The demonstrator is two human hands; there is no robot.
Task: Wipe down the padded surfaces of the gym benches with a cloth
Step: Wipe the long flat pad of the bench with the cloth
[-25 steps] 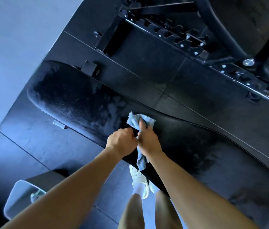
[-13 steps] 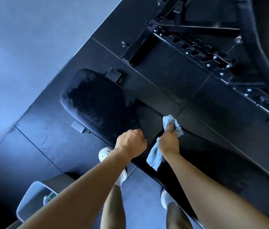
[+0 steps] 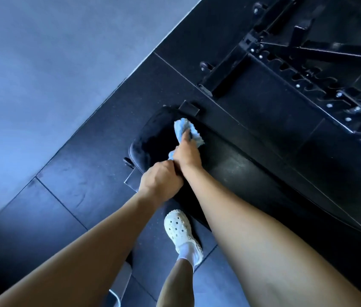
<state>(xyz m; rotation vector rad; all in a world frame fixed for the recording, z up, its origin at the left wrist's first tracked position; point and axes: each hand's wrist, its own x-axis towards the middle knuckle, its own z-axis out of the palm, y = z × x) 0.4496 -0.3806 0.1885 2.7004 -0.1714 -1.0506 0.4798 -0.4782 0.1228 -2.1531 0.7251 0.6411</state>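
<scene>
A long black padded bench [image 3: 237, 169] runs from the middle of the view down to the right. A light blue cloth [image 3: 186, 127] lies pressed on the pad close to its rounded far end. My right hand [image 3: 187, 155] grips the cloth, one finger stretched over it, and a tail of cloth shows below the hand. My left hand [image 3: 161, 180] is curled in a fist at the pad's near edge, against my right wrist. I see nothing held in it.
A second bench's black metal frame [image 3: 303, 78] with a notched adjustment rail stands at the upper right. Black rubber floor tiles [image 3: 75, 173] meet a grey floor [image 3: 42, 63] on the left. My white clog [image 3: 180, 233] stands beside the bench.
My right hand has slid the cloth along the pad from its middle to the far end. My left fist has followed alongside, and I have stepped that way.
</scene>
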